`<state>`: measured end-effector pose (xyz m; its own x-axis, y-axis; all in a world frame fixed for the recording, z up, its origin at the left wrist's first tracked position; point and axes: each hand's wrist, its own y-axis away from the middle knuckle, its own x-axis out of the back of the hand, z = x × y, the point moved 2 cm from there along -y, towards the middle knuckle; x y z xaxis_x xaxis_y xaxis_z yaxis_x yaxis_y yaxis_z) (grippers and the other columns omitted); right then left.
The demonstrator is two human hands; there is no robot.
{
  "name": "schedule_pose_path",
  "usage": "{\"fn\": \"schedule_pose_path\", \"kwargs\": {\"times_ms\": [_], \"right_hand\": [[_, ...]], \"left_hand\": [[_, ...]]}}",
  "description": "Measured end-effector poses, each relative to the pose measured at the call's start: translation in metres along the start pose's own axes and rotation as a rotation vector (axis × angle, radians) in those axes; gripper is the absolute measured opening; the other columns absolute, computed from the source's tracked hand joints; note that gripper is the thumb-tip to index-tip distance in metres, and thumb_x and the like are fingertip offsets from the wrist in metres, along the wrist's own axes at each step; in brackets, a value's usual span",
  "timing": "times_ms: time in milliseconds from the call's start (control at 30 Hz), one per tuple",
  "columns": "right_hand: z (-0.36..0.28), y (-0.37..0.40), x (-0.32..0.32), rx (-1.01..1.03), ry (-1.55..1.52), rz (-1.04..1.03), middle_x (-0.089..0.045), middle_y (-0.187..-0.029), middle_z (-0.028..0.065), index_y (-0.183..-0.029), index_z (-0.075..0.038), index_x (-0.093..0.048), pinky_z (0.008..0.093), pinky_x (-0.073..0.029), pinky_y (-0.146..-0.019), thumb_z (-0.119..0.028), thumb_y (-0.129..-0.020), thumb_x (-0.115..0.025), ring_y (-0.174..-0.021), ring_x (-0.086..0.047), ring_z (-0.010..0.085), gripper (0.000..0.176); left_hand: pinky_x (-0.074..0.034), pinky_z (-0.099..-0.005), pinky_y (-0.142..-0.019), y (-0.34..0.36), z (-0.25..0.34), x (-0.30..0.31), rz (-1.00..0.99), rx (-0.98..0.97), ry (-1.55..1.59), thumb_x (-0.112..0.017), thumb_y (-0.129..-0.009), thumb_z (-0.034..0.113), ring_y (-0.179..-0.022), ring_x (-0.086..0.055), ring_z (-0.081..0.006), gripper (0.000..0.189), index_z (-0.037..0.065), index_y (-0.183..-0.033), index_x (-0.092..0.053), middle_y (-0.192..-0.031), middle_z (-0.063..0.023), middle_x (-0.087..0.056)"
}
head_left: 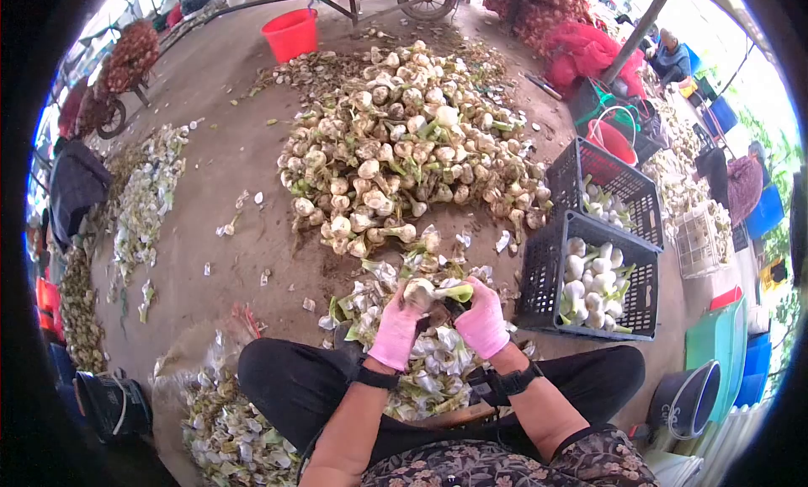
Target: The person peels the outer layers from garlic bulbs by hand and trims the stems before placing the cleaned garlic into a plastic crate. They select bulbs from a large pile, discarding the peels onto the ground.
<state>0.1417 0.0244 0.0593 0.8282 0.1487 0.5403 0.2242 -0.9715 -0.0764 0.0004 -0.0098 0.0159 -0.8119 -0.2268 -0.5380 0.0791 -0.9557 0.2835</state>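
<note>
A garlic bulb [418,293] with a short green stem is held between my two pink-gloved hands. My left hand [397,323] is closed round the bulb end. At the stem end, my right hand [481,319] pinches the green stalk. Below and around both hands lie peeled white and green skins [446,361]. Beyond them rises a large heap of unpeeled garlic [404,150]. To the right, a dark plastic crate [539,293] holds cleaned white bulbs [596,285].
A second dark crate [644,201] with garlic stands behind the first, near a red bucket [613,142]. Another red bucket [290,37] is at the back. More skins [151,192] lie on the left. A dark bucket [686,399] stands at right; people sit farther off.
</note>
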Motion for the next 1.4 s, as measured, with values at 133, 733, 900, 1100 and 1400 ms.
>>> {"fn": "schedule_pose_path", "kwargs": {"times_ms": [133, 733, 900, 1100, 1400], "right_hand": [[0.006, 0.000, 0.001, 0.075, -0.063, 0.052, -0.063, -0.083, 0.0137, -0.088, 0.000, -0.065, 0.0325, -0.047, -0.072, 0.010, -0.062, -0.054, -0.080, -0.063, 0.0287, 0.030], [0.008, -0.010, 0.033, 0.064, -0.086, -0.260, -0.065, -0.097, 0.0127, -0.105, -0.005, -0.066, 0.0312, -0.050, -0.080, 0.001, -0.070, -0.065, -0.089, -0.064, 0.0250, 0.035], [-0.007, -0.006, 0.030, 0.103, 0.220, -0.226, -0.064, -0.089, 0.0137, -0.101, -0.008, -0.068, 0.0332, -0.050, -0.072, 0.001, -0.069, -0.060, -0.082, -0.063, 0.0306, 0.035], [0.003, -0.015, 0.023, 0.082, 0.248, -0.169, -0.062, -0.080, 0.0141, -0.086, -0.006, -0.064, 0.0377, -0.049, -0.067, -0.008, -0.069, -0.064, -0.076, -0.062, 0.0342, 0.017], [0.074, -0.030, 0.015, 0.003, 0.451, -0.265, -0.055, -0.114, 0.0186, -0.111, -0.010, -0.059, 0.0392, -0.047, -0.087, -0.005, -0.073, -0.064, -0.105, -0.054, 0.0358, 0.039]], "left_hand": [[-0.049, -0.0251, -0.083, 0.004, 0.002, -0.005, -0.007, -0.111, -0.071, -0.067, -0.083, 0.001, -0.096, -0.058, -0.0124, 0.044, 0.001, -0.123, -0.048, -0.108, -0.0068, -0.060], [-0.048, -0.0278, -0.087, 0.010, -0.005, -0.006, -0.113, 0.118, 0.013, -0.069, -0.084, 0.015, -0.101, -0.057, -0.0137, 0.048, 0.001, -0.125, -0.048, -0.111, -0.0059, -0.059], [-0.047, -0.0265, -0.087, 0.010, -0.002, -0.006, -0.106, 0.157, 0.048, -0.070, -0.084, 0.017, -0.099, -0.057, -0.0131, 0.048, 0.000, -0.123, -0.050, -0.109, -0.0058, -0.060], [-0.046, -0.0269, -0.088, 0.008, -0.008, 0.000, -0.132, 0.299, 0.101, -0.069, -0.083, 0.012, -0.100, -0.057, -0.0141, 0.050, 0.000, -0.126, -0.047, -0.111, -0.0055, -0.059], [-0.046, -0.0291, -0.091, 0.007, 0.002, -0.007, -0.113, 0.191, 0.068, -0.070, -0.079, 0.001, -0.105, -0.056, -0.0148, 0.051, 0.003, -0.124, -0.046, -0.115, -0.0064, -0.058]]}}
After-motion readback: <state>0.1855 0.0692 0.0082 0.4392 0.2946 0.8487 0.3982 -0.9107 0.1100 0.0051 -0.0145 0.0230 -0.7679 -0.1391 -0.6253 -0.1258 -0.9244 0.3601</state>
